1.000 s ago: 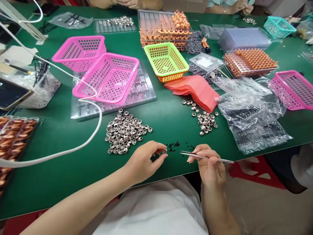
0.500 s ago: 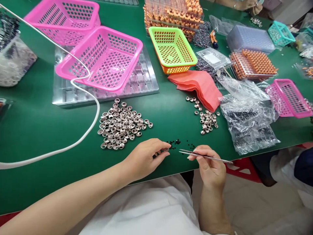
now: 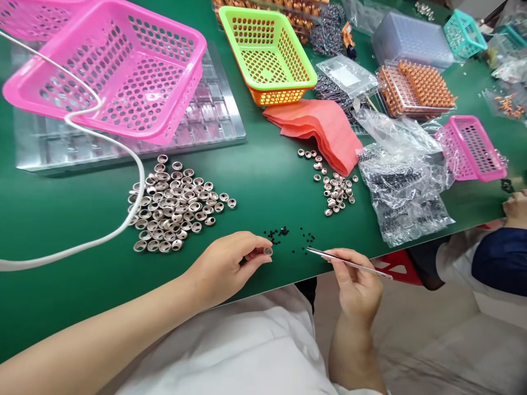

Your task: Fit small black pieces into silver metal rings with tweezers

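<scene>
Between the thumb and fingers of my left hand [image 3: 230,263] is a small round metal cap [image 3: 268,251]. My right hand [image 3: 357,280] grips metal tweezers [image 3: 349,263], whose tips point left toward tiny black pieces [image 3: 283,232] scattered on the green table. The tweezer tips look close together near a few of these pieces; whether one is pinched is too small to tell. Left of my hands lies a large pile of metal caps [image 3: 173,206]. A smaller group of similar caps [image 3: 338,192] sits beyond my right hand.
A white cable [image 3: 138,164] curves past the pile and over a pink basket [image 3: 102,118]. Farther back are a green basket [image 3: 267,66], a folded orange cloth [image 3: 321,129] and plastic bags [image 3: 405,192]. At the right edge shows another person's hand [image 3: 516,207].
The view has shifted, so the table things appear lower-left or larger. The metal cap in my left hand now shows its round face. The tweezers' tips appear closer together.
</scene>
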`<state>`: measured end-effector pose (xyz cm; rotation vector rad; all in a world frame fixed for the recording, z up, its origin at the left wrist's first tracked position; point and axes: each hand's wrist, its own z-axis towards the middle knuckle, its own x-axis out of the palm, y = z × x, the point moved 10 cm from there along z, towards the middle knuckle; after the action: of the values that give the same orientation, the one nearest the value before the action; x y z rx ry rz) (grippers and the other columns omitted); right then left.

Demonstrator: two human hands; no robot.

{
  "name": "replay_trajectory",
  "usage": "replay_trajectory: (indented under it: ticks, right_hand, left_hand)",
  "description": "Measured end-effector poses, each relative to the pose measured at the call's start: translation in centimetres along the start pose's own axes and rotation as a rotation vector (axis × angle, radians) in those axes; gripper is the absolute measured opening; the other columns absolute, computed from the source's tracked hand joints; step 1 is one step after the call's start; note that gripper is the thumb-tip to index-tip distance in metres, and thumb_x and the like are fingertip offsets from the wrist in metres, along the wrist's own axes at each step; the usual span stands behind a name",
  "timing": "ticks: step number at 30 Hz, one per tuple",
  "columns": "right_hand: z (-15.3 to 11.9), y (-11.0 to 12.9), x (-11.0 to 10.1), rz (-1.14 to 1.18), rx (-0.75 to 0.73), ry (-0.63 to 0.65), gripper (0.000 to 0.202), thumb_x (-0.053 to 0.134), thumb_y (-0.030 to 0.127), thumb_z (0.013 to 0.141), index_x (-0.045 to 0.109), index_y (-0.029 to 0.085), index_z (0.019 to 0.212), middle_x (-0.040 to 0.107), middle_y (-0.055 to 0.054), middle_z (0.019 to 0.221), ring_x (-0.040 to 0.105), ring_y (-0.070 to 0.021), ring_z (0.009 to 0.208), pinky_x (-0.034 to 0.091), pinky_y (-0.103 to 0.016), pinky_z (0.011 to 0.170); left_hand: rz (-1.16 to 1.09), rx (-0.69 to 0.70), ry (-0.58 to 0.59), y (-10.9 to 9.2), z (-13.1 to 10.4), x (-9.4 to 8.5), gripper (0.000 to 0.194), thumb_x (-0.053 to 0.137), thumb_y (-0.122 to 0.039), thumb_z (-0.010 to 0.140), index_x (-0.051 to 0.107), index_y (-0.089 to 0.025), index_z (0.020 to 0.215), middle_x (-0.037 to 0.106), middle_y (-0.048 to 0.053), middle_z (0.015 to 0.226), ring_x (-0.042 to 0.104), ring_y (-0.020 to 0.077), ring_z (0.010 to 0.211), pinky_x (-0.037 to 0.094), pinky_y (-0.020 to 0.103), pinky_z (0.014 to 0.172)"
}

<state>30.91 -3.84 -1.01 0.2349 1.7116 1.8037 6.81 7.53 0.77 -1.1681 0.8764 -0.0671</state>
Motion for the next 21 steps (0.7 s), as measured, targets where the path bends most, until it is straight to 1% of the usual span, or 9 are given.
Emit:
replay_trajectory:
  ticks: [3,8,11,15,21]
  right_hand:
    - [0.0,-0.1,-0.2,-0.011,-0.005,0.003,0.013,0.075,0.022,0.088,0.072,0.022,0.101,0.077,-0.005,0.096,0.076,-0.0203,0.085,0.067,-0.036,0.077]
    - [0.3,0.2,-0.3,-0.023,-0.019,0.027,0.011,0.074,0.020,0.089,0.073,0.023,0.100,0.077,-0.004,0.095,0.075,-0.0190,0.084,0.066,-0.035,0.076]
    - [0.3,0.5,-0.1,-0.038,-0.032,0.032,0.011,0.074,0.019,0.089,0.073,0.023,0.099,0.076,-0.004,0.095,0.075,-0.0190,0.083,0.065,-0.035,0.075]
    - [0.4,1.0,0.5,-0.010,-0.060,0.059,0.012,0.072,0.016,0.090,0.073,0.023,0.099,0.076,-0.003,0.094,0.074,-0.0176,0.084,0.064,-0.032,0.075]
    - [0.4,1.1,1.0,-0.019,-0.082,0.083,0.014,0.072,0.014,0.090,0.073,0.024,0.099,0.076,-0.002,0.093,0.074,-0.0171,0.083,0.065,-0.031,0.073]
  left_hand:
    - [-0.011,-0.031,0.005,0.1,0.0,0.1,0.011,0.061,-0.026,0.098,0.069,-0.019,0.097,0.076,0.001,0.082,0.071,0.0137,0.069,0.059,0.021,0.065]
    - [0.003,-0.034,-0.007,0.0,0.1,0.1,0.009,0.062,-0.023,0.096,0.070,-0.017,0.099,0.076,0.001,0.082,0.070,0.0131,0.068,0.059,0.021,0.066]
    - [0.000,-0.034,-0.008,0.1,0.1,0.1,0.009,0.063,-0.021,0.096,0.070,-0.017,0.099,0.075,0.001,0.081,0.069,0.0124,0.068,0.058,0.020,0.065]
    - [-0.010,-0.037,-0.014,0.2,0.2,0.1,0.008,0.064,-0.021,0.095,0.070,-0.016,0.098,0.073,0.000,0.078,0.068,0.0114,0.066,0.057,0.018,0.064]
    - [-0.008,-0.050,-0.018,0.2,0.1,0.0,0.010,0.064,-0.022,0.094,0.071,-0.016,0.098,0.073,0.000,0.078,0.068,0.0117,0.065,0.057,0.019,0.063]
